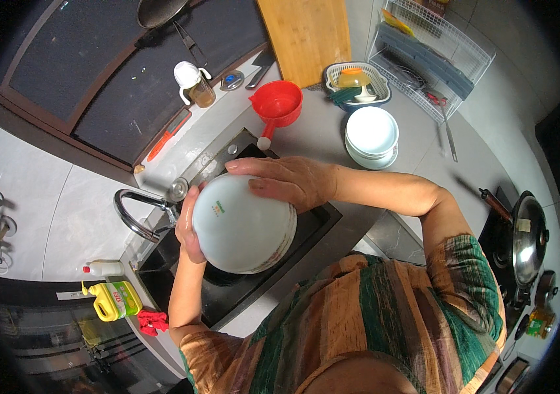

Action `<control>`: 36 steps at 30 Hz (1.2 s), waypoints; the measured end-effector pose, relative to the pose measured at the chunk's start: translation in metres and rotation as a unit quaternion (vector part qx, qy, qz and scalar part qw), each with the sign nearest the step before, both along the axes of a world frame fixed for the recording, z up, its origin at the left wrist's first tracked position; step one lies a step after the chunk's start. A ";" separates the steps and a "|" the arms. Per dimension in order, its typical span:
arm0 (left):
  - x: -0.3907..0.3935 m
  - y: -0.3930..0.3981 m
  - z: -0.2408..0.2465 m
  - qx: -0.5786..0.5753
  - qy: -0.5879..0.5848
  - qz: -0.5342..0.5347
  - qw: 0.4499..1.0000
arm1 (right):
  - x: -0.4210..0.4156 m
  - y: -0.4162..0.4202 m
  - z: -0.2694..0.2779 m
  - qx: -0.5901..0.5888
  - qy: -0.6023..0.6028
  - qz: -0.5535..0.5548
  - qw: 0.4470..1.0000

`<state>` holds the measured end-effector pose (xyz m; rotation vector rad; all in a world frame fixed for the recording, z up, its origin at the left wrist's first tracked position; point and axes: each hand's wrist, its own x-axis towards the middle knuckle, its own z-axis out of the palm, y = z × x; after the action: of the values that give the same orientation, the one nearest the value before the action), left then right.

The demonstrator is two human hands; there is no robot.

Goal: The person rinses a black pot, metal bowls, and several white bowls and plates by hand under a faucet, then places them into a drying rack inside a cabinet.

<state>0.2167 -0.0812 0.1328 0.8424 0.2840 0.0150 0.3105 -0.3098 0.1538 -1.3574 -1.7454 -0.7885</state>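
Observation:
Both my hands hold a large white ceramic bowl (243, 224) over the black sink (221, 300), its underside with a small printed mark turned up towards me. My left hand (190, 224) grips the bowl's rim side at the left, its thumb and part of the palm in view. Wet and bent over the bowl's upper right edge, my right hand (290, 184) presses it with the fingers. The chrome faucet (134, 216) arches just left of my left hand. Whether more bowls are nested under this one, I cannot tell.
Beyond the sink stand a red plastic dipper (280, 103), stacked white bowls (372, 133) and a basket (381, 74) of dishes. A yellow detergent jug (117, 300) and a red cloth (153, 322) lie at the left. A lidded wok (528, 241) sits on the stove at the right.

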 end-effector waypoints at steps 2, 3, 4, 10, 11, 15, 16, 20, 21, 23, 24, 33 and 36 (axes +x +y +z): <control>-0.003 -0.003 -0.003 0.107 -0.011 -0.022 0.994 | -0.001 0.001 -0.003 0.003 0.011 0.011 1.000; -0.008 -0.003 -0.009 0.222 -0.037 -0.047 0.973 | -0.001 0.002 -0.006 0.008 0.017 0.024 1.000; -0.013 -0.004 -0.017 0.166 -0.044 -0.076 0.982 | -0.005 0.002 -0.009 0.014 0.024 0.036 0.999; -0.009 -0.037 -0.005 -0.008 -0.080 -0.071 0.994 | -0.005 0.001 -0.042 -0.001 0.120 0.031 0.992; -0.004 -0.033 0.002 -0.158 -0.014 -0.127 0.979 | -0.004 0.002 -0.037 -0.001 0.113 0.036 0.993; -0.003 -0.030 0.000 -0.165 -0.051 -0.130 0.976 | 0.001 0.006 -0.027 0.002 0.108 0.053 0.993; -0.007 -0.032 -0.011 0.105 -0.186 -0.092 0.973 | -0.001 0.003 -0.034 -0.010 0.141 0.045 0.989; -0.010 -0.038 -0.052 0.671 -0.302 0.150 0.660 | -0.016 0.001 -0.060 -0.098 0.383 -0.057 0.917; -0.008 -0.042 -0.057 0.611 -0.256 0.115 0.740 | -0.017 -0.001 -0.064 -0.110 0.471 -0.060 0.873; -0.006 -0.051 -0.065 0.470 -0.153 0.035 0.869 | -0.020 -0.005 -0.071 -0.123 0.634 -0.063 0.761; -0.005 -0.049 -0.083 0.411 -0.108 0.001 0.905 | -0.022 -0.011 -0.075 -0.146 0.701 -0.075 0.694; -0.018 -0.096 -0.117 0.217 0.074 -0.304 0.925 | -0.081 -0.095 -0.143 -0.052 0.921 -0.130 0.364; -0.007 -0.118 -0.129 0.221 0.028 -0.335 0.916 | -0.104 -0.123 -0.159 0.007 0.933 -0.121 0.339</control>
<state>0.2096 -0.1995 0.0034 1.3600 0.0280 -0.6072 0.2061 -0.4326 -0.0050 -1.2083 0.4285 0.7488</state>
